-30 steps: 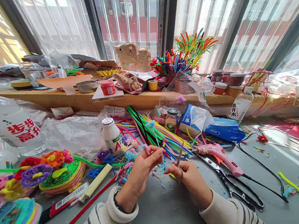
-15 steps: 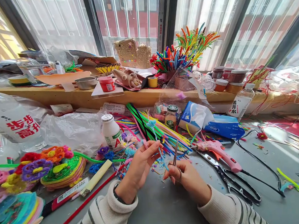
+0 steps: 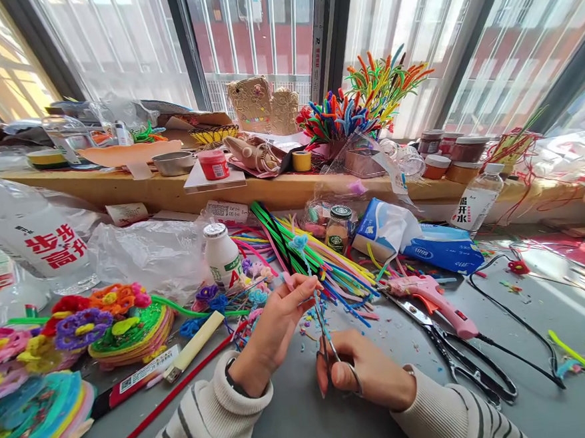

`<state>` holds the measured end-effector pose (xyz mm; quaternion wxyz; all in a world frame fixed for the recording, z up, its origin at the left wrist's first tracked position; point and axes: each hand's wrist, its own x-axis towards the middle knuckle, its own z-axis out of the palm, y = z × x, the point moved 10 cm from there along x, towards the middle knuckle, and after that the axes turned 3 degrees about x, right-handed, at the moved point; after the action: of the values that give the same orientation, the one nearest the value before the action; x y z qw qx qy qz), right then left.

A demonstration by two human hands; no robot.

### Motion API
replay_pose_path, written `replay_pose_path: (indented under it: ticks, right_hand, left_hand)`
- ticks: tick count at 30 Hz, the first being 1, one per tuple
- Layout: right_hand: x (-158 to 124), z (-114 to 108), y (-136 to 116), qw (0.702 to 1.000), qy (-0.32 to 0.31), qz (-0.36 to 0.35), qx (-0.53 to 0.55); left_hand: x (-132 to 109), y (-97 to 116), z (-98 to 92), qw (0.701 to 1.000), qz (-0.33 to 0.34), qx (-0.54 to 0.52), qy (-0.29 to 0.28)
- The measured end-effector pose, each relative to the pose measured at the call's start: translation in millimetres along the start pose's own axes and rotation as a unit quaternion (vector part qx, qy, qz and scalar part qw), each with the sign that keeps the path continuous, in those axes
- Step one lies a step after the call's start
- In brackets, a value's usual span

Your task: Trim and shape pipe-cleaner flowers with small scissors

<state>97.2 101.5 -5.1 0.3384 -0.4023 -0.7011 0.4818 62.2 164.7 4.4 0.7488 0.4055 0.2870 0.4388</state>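
Observation:
In the middle of the head view, my left hand [image 3: 278, 323] pinches a light blue pipe cleaner [image 3: 308, 266] between thumb and fingers. Its upper end is curled into a small fuzzy shape [image 3: 299, 242], and its lower end hangs toward my right hand [image 3: 376, 372]. That hand has its fingers through the handles of small metal scissors [image 3: 320, 314]. The blades point up and lie along the stem just below my left fingertips. Whether they touch the stem I cannot tell. Behind them spreads a bundle of colourful pipe cleaners [image 3: 274, 237].
Large black-handled scissors [image 3: 446, 348] and a pink glue gun [image 3: 441, 305] with a cord lie right. Pipe-cleaner flowers [image 3: 82, 328], a box cutter [image 3: 134, 383] and a white bottle [image 3: 222, 257] stand or lie left. A blue tissue pack [image 3: 442, 248] is behind. A wooden ledge [image 3: 160, 195] crosses the back.
The small scissors have swung closer to my left hand, from beside the pipe cleaner to along its stem. My left hand keeps its pinch in nearly the same place. The view has shifted slightly.

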Motion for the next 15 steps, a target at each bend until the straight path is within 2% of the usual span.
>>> replay_pose_path:
  ticks: [4, 9, 15]
  right_hand:
    - [0, -2, 4, 1.000, 0.025, -0.004, 0.018]
    - [1, -9, 12, 0.997, 0.068, 0.019, 0.013]
    - [1, -8, 10, 0.997, 0.071, 0.027, 0.017]
  left_hand:
    - [0, 1, -0.6, 1.000, 0.006, 0.029, 0.005]
    - [2, 0, -6.9, 0.999, 0.010, 0.016, 0.026]
    - [2, 1, -9.0, 0.999, 0.022, 0.000, 0.041]
